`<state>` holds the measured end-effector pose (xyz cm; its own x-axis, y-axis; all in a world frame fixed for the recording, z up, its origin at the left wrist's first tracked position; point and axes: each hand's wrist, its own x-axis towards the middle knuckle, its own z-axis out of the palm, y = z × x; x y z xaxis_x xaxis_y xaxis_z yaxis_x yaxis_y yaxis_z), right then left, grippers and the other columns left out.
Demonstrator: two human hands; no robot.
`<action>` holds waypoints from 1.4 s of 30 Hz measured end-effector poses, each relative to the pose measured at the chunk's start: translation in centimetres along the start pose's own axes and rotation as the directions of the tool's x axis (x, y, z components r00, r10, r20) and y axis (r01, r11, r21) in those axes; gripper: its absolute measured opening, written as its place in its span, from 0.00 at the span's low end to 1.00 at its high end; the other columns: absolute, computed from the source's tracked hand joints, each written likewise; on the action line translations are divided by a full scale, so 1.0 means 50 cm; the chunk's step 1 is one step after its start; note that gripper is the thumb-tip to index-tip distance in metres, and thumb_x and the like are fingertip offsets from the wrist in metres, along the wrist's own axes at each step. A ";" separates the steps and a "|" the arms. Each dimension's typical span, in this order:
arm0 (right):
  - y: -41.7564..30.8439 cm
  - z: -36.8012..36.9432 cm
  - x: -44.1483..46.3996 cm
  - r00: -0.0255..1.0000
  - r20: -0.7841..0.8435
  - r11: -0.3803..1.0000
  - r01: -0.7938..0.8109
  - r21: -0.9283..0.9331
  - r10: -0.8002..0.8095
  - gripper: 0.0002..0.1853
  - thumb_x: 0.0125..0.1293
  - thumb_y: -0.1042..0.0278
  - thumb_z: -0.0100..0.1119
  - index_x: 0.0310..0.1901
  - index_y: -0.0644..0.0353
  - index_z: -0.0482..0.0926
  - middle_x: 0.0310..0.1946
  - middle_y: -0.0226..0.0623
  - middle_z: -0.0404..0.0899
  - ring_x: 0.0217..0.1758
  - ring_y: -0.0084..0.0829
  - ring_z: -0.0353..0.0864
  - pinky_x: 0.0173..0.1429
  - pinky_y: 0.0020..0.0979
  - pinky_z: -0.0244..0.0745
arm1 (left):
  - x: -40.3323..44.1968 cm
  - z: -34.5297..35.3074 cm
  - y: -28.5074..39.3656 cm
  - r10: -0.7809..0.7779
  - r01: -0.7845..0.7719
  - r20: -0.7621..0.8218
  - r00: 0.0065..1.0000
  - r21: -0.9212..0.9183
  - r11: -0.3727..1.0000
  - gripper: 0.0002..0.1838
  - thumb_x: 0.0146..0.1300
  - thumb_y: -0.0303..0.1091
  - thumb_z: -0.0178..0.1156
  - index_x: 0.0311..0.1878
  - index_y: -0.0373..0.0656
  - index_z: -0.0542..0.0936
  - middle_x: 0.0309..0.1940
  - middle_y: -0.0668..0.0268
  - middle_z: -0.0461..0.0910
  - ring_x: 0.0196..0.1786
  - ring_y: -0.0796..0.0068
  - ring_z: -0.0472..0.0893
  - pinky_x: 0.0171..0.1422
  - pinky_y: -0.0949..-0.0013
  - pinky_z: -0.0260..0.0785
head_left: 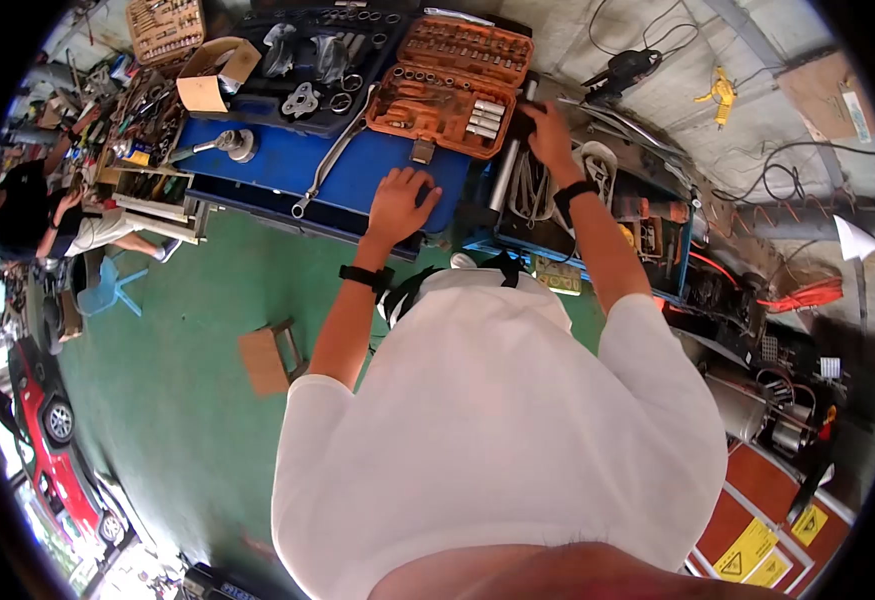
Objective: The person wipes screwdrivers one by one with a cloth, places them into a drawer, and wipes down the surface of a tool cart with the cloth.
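Note:
My left hand [403,206] lies with fingers spread at the front edge of the blue worktop [267,165], holding nothing. Just beyond its fingertips is the latch of an open orange socket case [422,125], filled with sockets and bits. A long wrench [332,160] slants across the worktop to the left of that hand. My right hand [549,140] reaches over the left rim of a blue tool drawer [547,245], right of the case. Its fingers look apart, though their tips are partly lost against dark things. Several metal wrenches [532,190] lie below it in the drawer.
A dark tool case [307,70] and a cardboard box [219,75] stand at the back left. Another person [32,210] is at the far left, near a blue stool [112,285]. A small wooden stool [267,358] stands on the green floor. Cables and hoses lie right.

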<state>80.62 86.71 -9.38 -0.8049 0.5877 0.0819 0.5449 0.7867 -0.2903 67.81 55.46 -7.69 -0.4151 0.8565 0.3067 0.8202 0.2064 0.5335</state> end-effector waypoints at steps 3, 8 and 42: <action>0.032 -0.018 0.078 0.998 0.056 1.000 -0.004 -0.017 0.005 0.35 0.59 0.80 0.64 0.68 0.40 0.73 0.70 0.55 0.60 0.65 0.59 0.70 0.59 0.50 0.81 | -0.001 0.005 0.009 -0.070 0.069 0.021 0.997 0.016 0.997 0.09 0.60 0.40 0.63 0.39 0.48 0.79 0.36 0.65 0.76 0.44 0.58 0.74 0.49 0.55 0.66; 0.046 -0.014 0.119 0.997 0.077 0.994 -0.020 -0.106 0.029 0.40 0.60 0.78 0.66 0.72 0.39 0.65 0.71 0.58 0.59 0.66 0.62 0.69 0.61 0.51 0.80 | -0.008 0.023 0.056 -0.174 0.180 -0.050 0.983 0.179 0.967 0.11 0.53 0.37 0.63 0.41 0.50 0.78 0.37 0.64 0.75 0.47 0.56 0.73 0.50 0.54 0.65; 0.146 0.062 0.156 0.964 0.179 0.980 0.191 0.063 -0.199 0.42 0.59 0.74 0.65 0.75 0.42 0.61 0.42 0.56 0.81 0.37 0.53 0.82 0.40 0.51 0.81 | 0.015 0.075 0.013 -0.332 0.329 -0.051 0.942 0.331 0.884 0.10 0.68 0.40 0.51 0.45 0.53 0.81 0.38 0.64 0.78 0.46 0.56 0.78 0.45 0.41 0.66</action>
<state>77.58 96.45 -13.79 -0.9260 0.3759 -0.0337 0.3655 0.8708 -0.3287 69.51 58.01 -10.07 -0.6832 0.7143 0.1516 0.7188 0.6213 0.3120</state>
